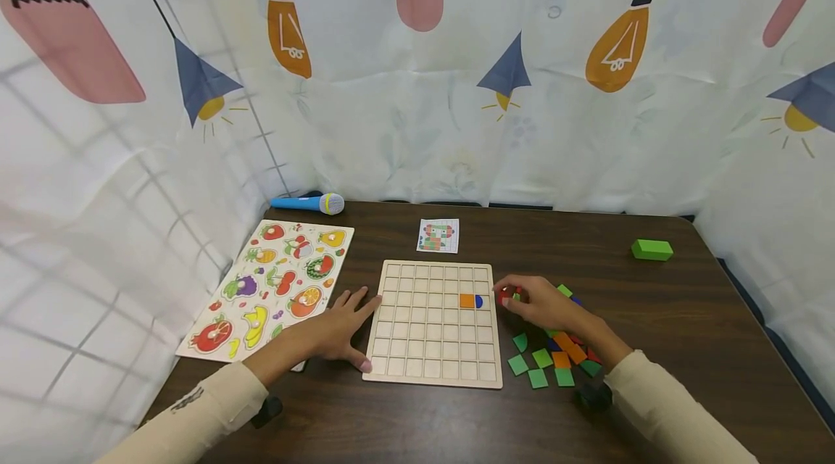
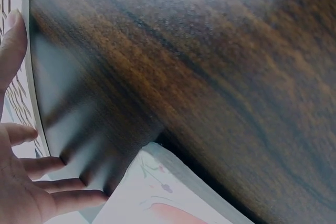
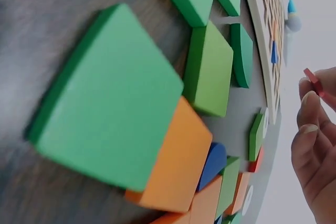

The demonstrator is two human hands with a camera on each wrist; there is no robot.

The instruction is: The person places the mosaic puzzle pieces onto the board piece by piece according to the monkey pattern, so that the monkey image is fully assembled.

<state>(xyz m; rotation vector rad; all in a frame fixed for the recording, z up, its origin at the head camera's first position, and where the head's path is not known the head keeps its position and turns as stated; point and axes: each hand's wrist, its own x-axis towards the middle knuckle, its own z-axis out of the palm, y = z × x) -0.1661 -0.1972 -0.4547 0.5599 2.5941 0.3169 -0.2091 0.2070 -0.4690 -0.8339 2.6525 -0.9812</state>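
A wooden grid board (image 1: 430, 334) lies flat on the dark table. An orange square tile (image 1: 467, 301) and a blue half-round tile (image 1: 479, 301) sit side by side in its grid. With spread fingers, my left hand (image 1: 335, 330) touches the board's left edge; in the left wrist view its thumb (image 2: 14, 40) rests on the rim. Just off the board's right edge, my right hand (image 1: 538, 303) pinches a small red tile (image 3: 313, 82) between thumb and finger. Loose green tiles (image 1: 538, 378) and orange tiles (image 1: 561, 359) lie below that hand, partly hidden by the wrist.
A fruit picture board (image 1: 287, 272) lies to the left, near my left forearm. Behind the grid board is a small pattern card (image 1: 438, 235). A blue toy microphone (image 1: 306, 203) lies at the back left, a green block (image 1: 651, 250) at the back right.
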